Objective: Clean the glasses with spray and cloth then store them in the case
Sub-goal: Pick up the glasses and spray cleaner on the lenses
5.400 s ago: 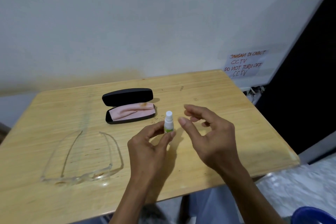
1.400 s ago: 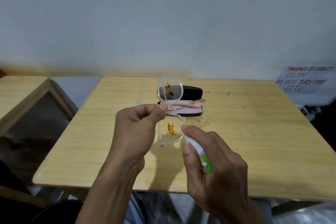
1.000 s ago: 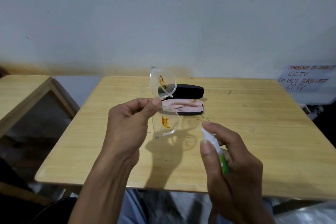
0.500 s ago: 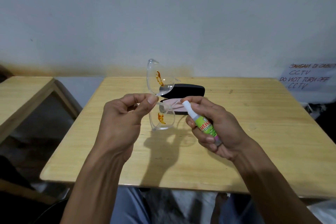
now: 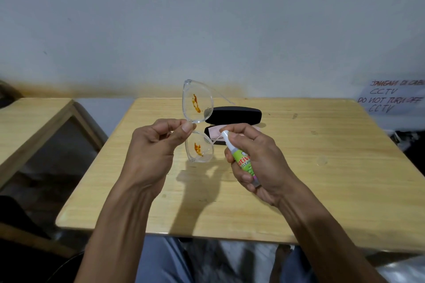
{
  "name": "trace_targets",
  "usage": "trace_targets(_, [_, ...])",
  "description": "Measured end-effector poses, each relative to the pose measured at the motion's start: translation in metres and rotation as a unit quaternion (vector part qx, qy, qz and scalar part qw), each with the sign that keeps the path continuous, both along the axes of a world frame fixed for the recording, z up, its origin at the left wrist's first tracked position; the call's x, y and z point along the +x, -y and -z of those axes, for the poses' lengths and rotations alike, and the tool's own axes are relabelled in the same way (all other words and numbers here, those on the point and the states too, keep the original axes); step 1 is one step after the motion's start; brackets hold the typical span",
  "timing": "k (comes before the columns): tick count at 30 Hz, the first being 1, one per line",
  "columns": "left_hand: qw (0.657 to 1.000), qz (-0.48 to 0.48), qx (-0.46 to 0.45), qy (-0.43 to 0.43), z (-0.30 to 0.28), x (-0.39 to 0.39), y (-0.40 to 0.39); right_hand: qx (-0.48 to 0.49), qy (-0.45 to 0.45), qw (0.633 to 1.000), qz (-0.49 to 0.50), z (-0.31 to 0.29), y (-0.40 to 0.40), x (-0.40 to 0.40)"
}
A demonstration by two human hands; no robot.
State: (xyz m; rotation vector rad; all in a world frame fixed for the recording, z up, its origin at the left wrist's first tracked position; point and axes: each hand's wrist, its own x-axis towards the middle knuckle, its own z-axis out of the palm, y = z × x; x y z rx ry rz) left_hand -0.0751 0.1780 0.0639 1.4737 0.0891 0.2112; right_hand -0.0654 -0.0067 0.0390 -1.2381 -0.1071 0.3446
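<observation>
The person holds both hands above the wooden counter [image 5: 322, 179]. The left hand [image 5: 151, 151] pinches the glasses [image 5: 197, 122] at the bridge, between thumb and forefinger, so that the clear frame stands on end: one lens is above the fingers and the other lens is below them. Each lens carries an orange-red stain near its middle. One clear temple arm reaches from the upper lens toward the wall [image 5: 207, 18].

The right hand [image 5: 259, 163] is just beside the glasses, on their right side. Its fingers are curled around the spray bottle [image 5: 241, 158], a small white bottle with a green label, and the forefinger lies on top of the white nozzle. The nozzle points toward the lower lens but is apart from it.

Behind the glasses, further on the counter, the black case [image 5: 234, 115] lies open. The pink cloth [image 5: 212, 131] rests inside its lower half, partly hidden by the right hand.

To the right of the case, on the wall, hangs a paper sign [image 5: 391, 99] with handwritten words about CCTV. To the left of the counter stands a second wooden table [image 5: 30, 117].
</observation>
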Motion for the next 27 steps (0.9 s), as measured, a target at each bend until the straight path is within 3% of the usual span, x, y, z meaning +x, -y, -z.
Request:
trace_targets(9, [1.0,0.021,0.009,-0.008,0.006,0.001,-0.005,0.084,0.015,0.996,0.019,-0.023,0.004,0.008])
trace_targets(27, [0.999,0.033,0.01,-0.01,0.012,0.001,-0.006,0.065,0.059,0.991,0.101,-0.027,-0.002,0.009])
